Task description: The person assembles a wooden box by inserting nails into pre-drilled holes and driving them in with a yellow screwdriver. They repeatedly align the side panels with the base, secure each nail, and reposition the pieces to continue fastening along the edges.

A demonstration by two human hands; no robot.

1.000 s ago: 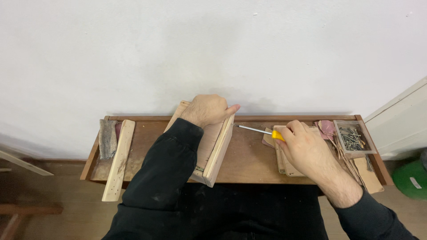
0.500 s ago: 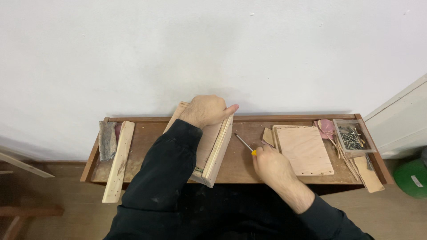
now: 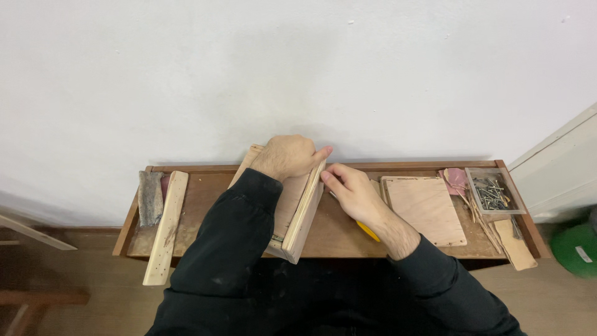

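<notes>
Left hand (image 3: 291,157) is clamped over the top of the wooden box frame (image 3: 297,208) on the bench (image 3: 205,193), fingers curled round its far end. Right hand (image 3: 351,190) has fingers pressed together around a yellow-handled screwdriver (image 3: 368,231), fingertips right against the frame's side rail.

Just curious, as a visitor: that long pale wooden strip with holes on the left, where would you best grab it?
Probably the strip's near end, coming from the front. That end overhangs the bench edge, so fingers can close across its narrow width from above and below. Its far end lies beside a dark block, leaving less room there.
</notes>
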